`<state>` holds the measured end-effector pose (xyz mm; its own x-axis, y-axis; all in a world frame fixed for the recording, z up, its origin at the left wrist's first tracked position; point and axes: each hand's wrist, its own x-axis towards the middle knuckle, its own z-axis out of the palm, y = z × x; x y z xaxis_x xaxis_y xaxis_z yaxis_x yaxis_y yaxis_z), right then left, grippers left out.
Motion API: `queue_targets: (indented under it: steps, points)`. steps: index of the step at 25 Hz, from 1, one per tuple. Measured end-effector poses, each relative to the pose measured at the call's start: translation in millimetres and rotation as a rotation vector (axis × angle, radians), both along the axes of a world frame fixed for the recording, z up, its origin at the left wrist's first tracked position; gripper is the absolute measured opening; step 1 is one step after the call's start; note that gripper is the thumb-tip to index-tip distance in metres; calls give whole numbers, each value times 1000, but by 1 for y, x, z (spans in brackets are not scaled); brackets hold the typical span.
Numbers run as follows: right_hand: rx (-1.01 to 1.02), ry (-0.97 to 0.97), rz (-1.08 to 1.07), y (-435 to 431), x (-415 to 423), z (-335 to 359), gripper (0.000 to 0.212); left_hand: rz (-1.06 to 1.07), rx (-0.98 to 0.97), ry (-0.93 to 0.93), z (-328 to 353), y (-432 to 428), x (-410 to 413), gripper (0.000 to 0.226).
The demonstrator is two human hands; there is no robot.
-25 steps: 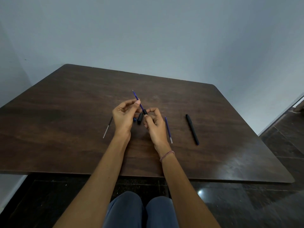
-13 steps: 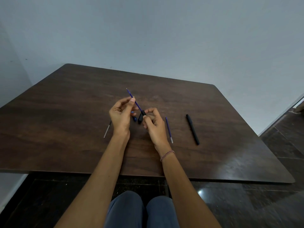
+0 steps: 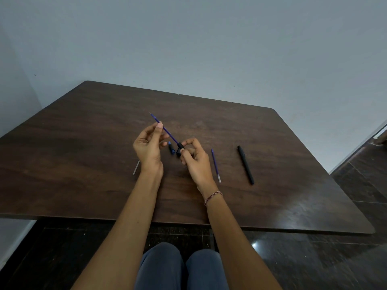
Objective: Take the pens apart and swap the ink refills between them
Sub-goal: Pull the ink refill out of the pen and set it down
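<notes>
**Blue refill held between both grips above the desk**

The left grip (image 3: 149,147) pinched the blue refill (image 3: 165,129) partway along its length, between thumb and fingertips. The refill's writing tip pointed up and away to the far left. The right grip (image 3: 195,162) was closed round a short black pen part (image 3: 179,147), with thumb and forefinger near its mouth, where the refill's lower end met it. Both pieces were raised just above the desk (image 3: 272,143), one in each grip. That probably made it easier to line the thin refill up with the bore. Whether the refill was going in or coming out could not be told.

A small blue piece (image 3: 171,147) lay on the desk just beside the black part, close to hand. A second blue refill (image 3: 215,165) lay just right of the right grip. A whole black pen (image 3: 245,164) lay farther right, set apart, likely kept for a later step. A pale thin tube (image 3: 136,170) lay by the left wrist, partly hidden. The swap looked under way, not finished.
</notes>
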<state>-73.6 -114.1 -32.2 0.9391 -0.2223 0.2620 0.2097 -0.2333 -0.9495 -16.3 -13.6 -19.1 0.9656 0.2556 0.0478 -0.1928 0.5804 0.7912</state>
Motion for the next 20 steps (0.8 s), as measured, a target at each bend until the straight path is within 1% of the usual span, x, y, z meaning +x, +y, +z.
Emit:
queue_targets:
  steps: [6, 9, 13, 20]
  points:
    - [-34, 7, -3, 0, 2, -2, 14, 27, -47, 49, 0, 3, 3, 5]
    - [-36, -2, -4, 0, 2, -3, 18, 30, -63, 60, 0, 4, 3, 5]
    - [-28, -4, -13, -1, 3, -3, 20, 42, -138, 98, 1, 7, 3, 7]
    - [-19, -7, -5, -2, 2, -2, 21, 44, -139, 86, 1, 7, 2, 7]
